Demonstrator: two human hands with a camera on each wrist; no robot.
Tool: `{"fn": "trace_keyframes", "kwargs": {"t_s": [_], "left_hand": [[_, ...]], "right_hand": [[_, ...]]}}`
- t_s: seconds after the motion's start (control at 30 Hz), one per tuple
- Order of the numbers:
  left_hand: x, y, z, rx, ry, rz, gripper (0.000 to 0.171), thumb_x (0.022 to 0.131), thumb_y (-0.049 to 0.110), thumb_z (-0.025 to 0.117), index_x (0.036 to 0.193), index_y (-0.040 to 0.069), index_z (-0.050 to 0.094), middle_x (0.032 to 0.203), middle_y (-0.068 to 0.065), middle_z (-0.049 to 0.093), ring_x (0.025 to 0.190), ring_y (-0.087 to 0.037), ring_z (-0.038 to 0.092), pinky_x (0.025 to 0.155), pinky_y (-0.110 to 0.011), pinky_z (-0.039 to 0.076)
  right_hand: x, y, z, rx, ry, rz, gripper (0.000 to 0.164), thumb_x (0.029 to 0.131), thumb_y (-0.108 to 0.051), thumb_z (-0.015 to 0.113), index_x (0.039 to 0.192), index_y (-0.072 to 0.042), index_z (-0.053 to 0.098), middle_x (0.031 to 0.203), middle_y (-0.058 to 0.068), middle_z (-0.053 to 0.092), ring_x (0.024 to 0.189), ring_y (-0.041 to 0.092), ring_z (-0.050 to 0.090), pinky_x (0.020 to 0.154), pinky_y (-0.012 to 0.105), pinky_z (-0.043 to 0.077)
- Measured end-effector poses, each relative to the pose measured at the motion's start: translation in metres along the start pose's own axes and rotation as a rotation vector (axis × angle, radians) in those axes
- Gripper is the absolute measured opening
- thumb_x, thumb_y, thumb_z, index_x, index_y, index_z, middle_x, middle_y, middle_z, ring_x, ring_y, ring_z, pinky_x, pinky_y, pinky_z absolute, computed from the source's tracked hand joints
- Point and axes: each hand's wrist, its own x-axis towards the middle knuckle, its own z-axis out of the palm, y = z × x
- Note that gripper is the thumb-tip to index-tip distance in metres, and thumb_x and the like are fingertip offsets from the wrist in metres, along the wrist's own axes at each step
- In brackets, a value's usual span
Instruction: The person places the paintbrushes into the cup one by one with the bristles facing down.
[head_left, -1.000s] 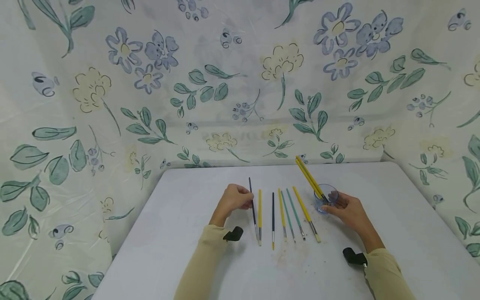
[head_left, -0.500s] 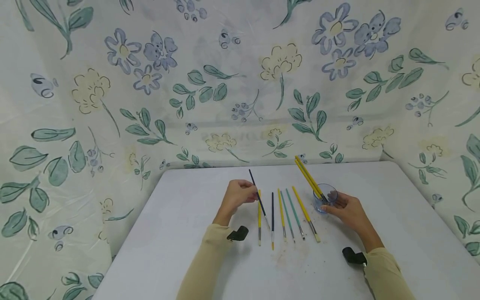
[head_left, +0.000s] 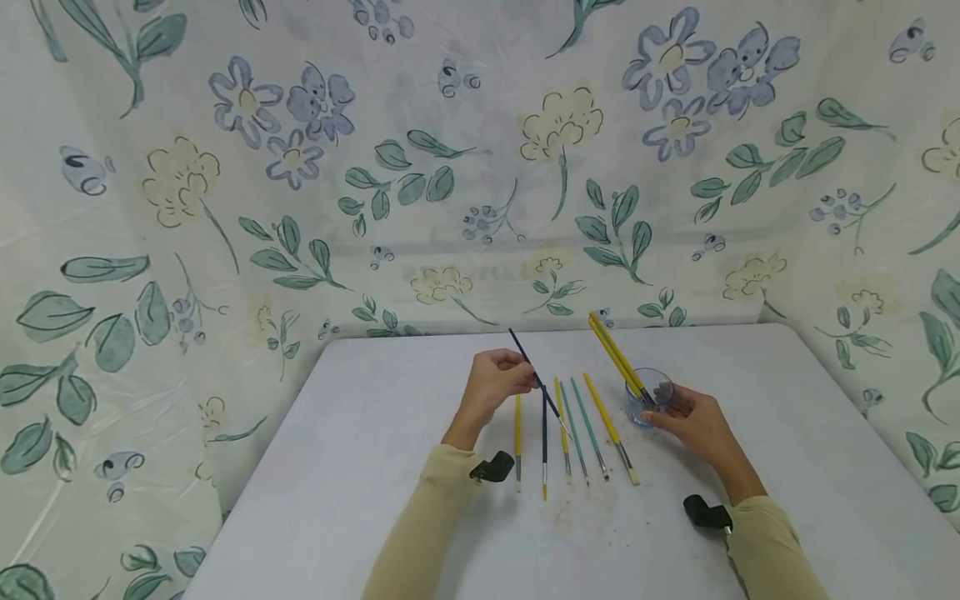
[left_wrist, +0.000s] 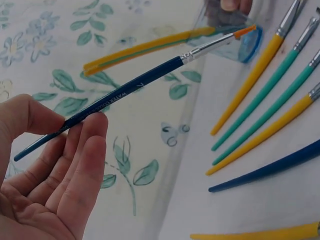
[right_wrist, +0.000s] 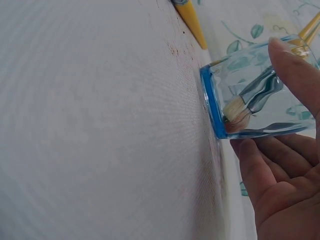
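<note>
Dark blue in the handle, silver at the ferrule and orange at the tip, the held brush [left_wrist: 150, 78] slants down to the lower right at the centre of the head view. From where I stand, the left hand [head_left: 495, 383] holds it narrowly, thumb and fingertips pinching the handle toward its rear end. The right hand [head_left: 693, 421], right of centre, holds the clear cup [right_wrist: 212, 102] between thumb and fingers; the cup's base appears to rest on the white table [head_left: 360, 433]. Two yellow brushes [head_left: 616, 352] stand in the cup bristles down, their handles leaning to the upper left. In the head view the held brush crosses over the second dark brush [head_left: 544, 433] and a yellow brush [head_left: 558, 393] lying beside it; the clearance cannot be told. The step in hand appears to be a one-handed carry with the cup braced. Recommended practice: pinch firmly enough to prevent the handle pivoting; raise the tip clear of the teal brushes [head_left: 588, 425], next along to the right; hold the cup base flat and level. If the brush is brought to the cup, use the free part of its mouth, right of the leaning handles, without knocking them.
</note>
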Motion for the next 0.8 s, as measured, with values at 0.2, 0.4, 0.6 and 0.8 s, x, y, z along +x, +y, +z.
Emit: {"fn": "trace_keyframes", "kwargs": {"t_s": [0.2, 0.4, 0.6, 0.8], "left_hand": [[0.001, 0.006, 0.011, -0.074, 0.006, 0.067, 0.015, 0.087, 0.006, 0.066, 0.099, -0.003, 0.066, 0.091, -0.018, 0.073, 0.072, -0.017, 0.074, 0.073, -0.030, 0.063], [0.003, 0.014, 0.025, -0.116, 0.034, 0.085, 0.015, 0.088, 0.007, 0.068, 0.099, -0.003, 0.067, 0.090, -0.016, 0.074, 0.072, -0.016, 0.074, 0.073, -0.029, 0.062], [0.005, 0.021, 0.038, -0.169, 0.029, 0.123, 0.016, 0.086, 0.003, 0.068, 0.098, -0.006, 0.066, 0.087, -0.015, 0.073, 0.071, -0.018, 0.075, 0.072, -0.030, 0.063], [0.007, 0.025, 0.049, -0.194, 0.012, 0.164, 0.015, 0.087, 0.005, 0.069, 0.098, -0.005, 0.067, 0.086, -0.011, 0.071, 0.071, -0.014, 0.074, 0.074, -0.030, 0.062]], "right_hand": [[0.000, 0.000, 0.000, 0.003, 0.002, 0.001, 0.090, 0.080, -0.049, 0.077, 0.146, 0.001, 0.041, 0.148, 0.024, 0.047, 0.136, 0.039, 0.049, 0.110, 0.046, 0.045], [0.000, 0.001, 0.001, 0.003, 0.003, -0.008, 0.090, 0.080, -0.051, 0.077, 0.146, 0.000, 0.042, 0.147, 0.023, 0.049, 0.134, 0.039, 0.051, 0.109, 0.046, 0.045], [0.000, 0.004, 0.000, -0.003, -0.003, -0.021, 0.090, 0.081, -0.050, 0.076, 0.146, 0.001, 0.041, 0.147, 0.024, 0.049, 0.134, 0.039, 0.051, 0.109, 0.046, 0.045], [0.002, 0.005, 0.000, 0.006, -0.003, -0.032, 0.089, 0.081, -0.049, 0.077, 0.146, 0.001, 0.042, 0.146, 0.023, 0.050, 0.134, 0.038, 0.052, 0.108, 0.045, 0.046]]}}
